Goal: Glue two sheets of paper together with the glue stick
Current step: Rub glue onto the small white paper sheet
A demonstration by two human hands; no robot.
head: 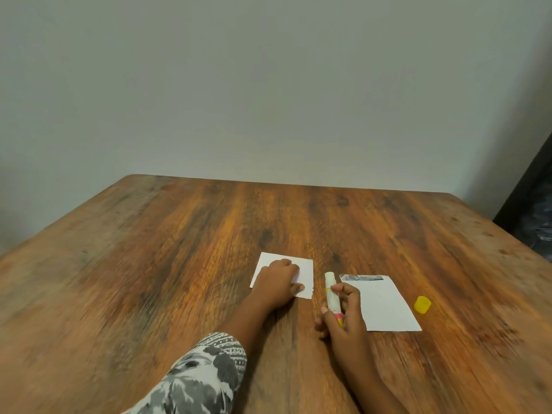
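A small white sheet of paper (304, 273) lies flat on the wooden table (179, 249). My left hand (276, 283) rests on it, thumb near its front edge. My right hand (343, 316) grips an uncapped glue stick (331, 289), white with a yellow and pink label, its tip pointing away from me between the two sheets. A larger white sheet (385, 306) with a dark printed strip along its far edge lies just right of that hand. The yellow cap (422, 305) sits on the table right of the larger sheet.
The table's far edge meets a plain grey wall (268, 85). A dark object (534, 210) stands beyond the table's right corner. My left arm wears a grey and white patterned sleeve (197, 377).
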